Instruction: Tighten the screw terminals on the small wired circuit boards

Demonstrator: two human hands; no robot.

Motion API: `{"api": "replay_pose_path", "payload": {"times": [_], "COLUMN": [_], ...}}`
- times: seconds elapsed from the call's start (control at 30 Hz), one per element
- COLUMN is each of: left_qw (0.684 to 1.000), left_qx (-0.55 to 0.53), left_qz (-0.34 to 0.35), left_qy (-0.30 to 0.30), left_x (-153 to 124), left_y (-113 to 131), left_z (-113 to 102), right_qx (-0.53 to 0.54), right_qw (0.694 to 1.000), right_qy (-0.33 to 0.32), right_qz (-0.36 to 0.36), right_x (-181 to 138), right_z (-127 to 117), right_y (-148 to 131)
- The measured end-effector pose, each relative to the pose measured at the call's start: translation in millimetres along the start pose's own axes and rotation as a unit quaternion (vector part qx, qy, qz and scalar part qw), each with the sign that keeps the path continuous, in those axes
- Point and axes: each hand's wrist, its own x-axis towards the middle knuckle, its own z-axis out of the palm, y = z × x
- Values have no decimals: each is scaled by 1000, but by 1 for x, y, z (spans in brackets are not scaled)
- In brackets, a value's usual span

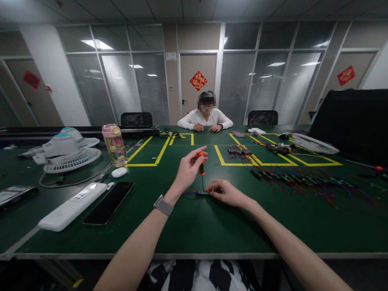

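Note:
My left hand pinches the orange handle of a small screwdriver and holds it upright, tip down on a small green circuit board with red and blue wires. My right hand lies on the green table with its fingers pressed on the board's right end. A grey watch sits on my left wrist.
Rows of wired boards lie to the right, another bundle inside yellow tape marks. On the left are a black phone, a white power strip, a bottle and fans. A person in white sits opposite.

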Motion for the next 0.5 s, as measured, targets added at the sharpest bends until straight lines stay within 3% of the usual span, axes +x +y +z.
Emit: {"api": "replay_pose_path", "payload": {"times": [0.3, 0.5], "left_qw": [1000, 1000], "left_qx": [-13, 27], "left_qz": [3, 13], "left_qy": [-26, -7], "left_x": [0, -1], "left_y": [1, 1], "left_z": [0, 0], "right_qx": [-4, -12], "right_qw": [1000, 1000], "right_qy": [7, 11], "right_qz": [-3, -6], "right_x": [0, 0], "right_z": [0, -1], "right_y": [0, -3]}}
